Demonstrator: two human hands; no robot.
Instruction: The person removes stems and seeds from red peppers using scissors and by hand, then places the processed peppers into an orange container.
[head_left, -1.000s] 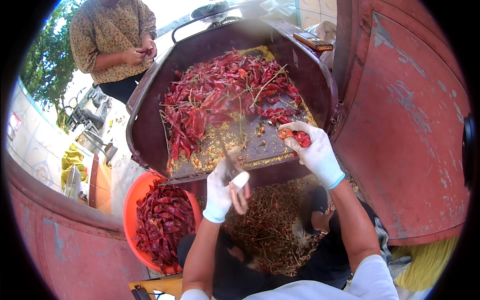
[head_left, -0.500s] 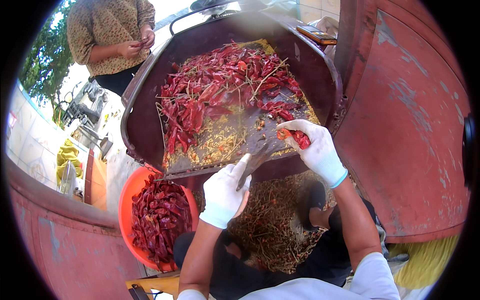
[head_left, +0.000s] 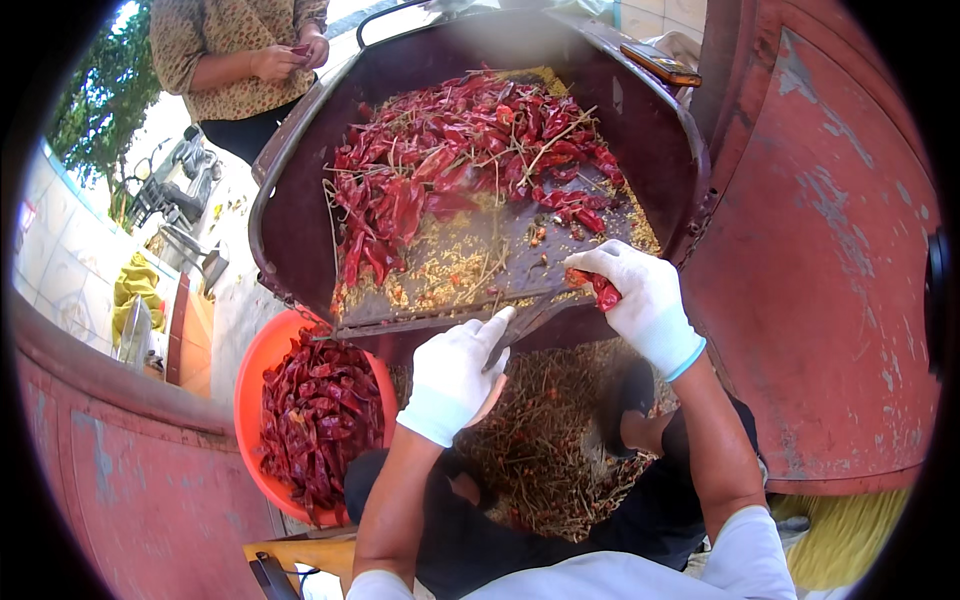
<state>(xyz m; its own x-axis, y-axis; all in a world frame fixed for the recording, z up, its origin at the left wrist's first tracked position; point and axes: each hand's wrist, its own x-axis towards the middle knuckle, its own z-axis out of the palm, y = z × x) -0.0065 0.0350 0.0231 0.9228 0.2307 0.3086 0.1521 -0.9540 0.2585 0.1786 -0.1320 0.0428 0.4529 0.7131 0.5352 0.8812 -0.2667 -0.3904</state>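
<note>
head view: left hand [head_left: 448,372] closed round dark tool [head_left: 528,321], long axis up-right, toward peppers [head_left: 606,294] pinched in right hand [head_left: 642,296]

Fisheye view: the head-worn camera is looking down.
The left camera of the pair is facing forward and steeply downward, taking in the left hand [head_left: 453,372] and right hand [head_left: 634,298] from close above; the maroon tub [head_left: 645,130] is stretching away beyond them, a co-worker [head_left: 238,52] is standing farther off, upper left.
</note>
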